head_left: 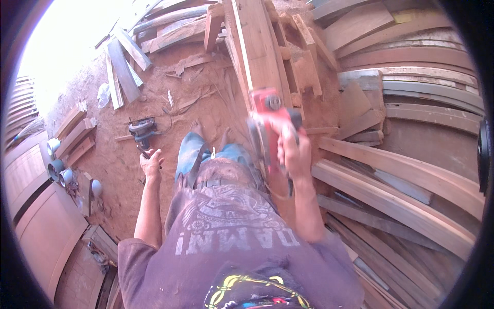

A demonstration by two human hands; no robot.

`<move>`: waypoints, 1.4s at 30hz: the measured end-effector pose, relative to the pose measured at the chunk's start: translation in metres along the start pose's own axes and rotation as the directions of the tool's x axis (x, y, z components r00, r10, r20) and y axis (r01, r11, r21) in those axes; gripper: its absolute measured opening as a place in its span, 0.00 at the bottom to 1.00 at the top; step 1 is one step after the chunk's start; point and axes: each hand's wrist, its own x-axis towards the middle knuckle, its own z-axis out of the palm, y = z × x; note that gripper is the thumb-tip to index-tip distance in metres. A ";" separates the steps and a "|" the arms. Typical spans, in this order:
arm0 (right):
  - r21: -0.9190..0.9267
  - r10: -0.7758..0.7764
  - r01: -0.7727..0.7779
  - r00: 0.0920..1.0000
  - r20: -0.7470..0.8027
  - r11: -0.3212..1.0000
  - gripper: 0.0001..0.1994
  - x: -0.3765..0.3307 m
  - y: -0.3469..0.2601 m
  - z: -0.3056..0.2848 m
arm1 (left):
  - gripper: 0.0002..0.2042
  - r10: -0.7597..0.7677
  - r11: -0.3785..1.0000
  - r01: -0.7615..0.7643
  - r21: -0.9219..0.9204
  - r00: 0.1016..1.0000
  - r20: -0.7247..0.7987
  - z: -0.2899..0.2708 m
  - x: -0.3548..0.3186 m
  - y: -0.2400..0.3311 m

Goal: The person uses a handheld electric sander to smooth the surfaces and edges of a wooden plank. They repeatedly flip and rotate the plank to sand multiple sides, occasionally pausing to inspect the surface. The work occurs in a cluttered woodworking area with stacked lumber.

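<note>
Just right of frame centre, a red power planer (271,116) is gripped tight in the right hand (293,154) over a long plank (256,51), apparently mid-planing, while the left hand (152,165) hangs loosely open, holding nothing; steady forward guidance is judged necessary.

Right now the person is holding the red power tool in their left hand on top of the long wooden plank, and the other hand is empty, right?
Not quite. The head view shows the red power tool gripped by the right hand, not the left. It does sit at the long wooden plank, and the other hand, the left hand, hangs empty above the sawdust-covered ground.
</note>
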 end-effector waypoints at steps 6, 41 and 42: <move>-0.038 -0.163 0.165 0.985 0.049 0.986 0.27 0.195 -0.103 0.028 | 0.24 0.216 0.976 -0.206 -0.070 0.959 0.184 0.077 -0.008 0.070; 0.053 0.042 -0.041 0.999 -0.018 0.998 0.22 0.236 -0.149 0.044 | 0.26 -0.017 0.966 -0.168 0.198 0.719 0.695 0.377 0.035 0.256; 0.037 0.020 -0.019 0.999 -0.025 0.999 0.23 0.254 -0.160 0.050 | 0.26 0.011 0.974 -0.173 0.149 0.688 0.726 0.376 0.037 0.254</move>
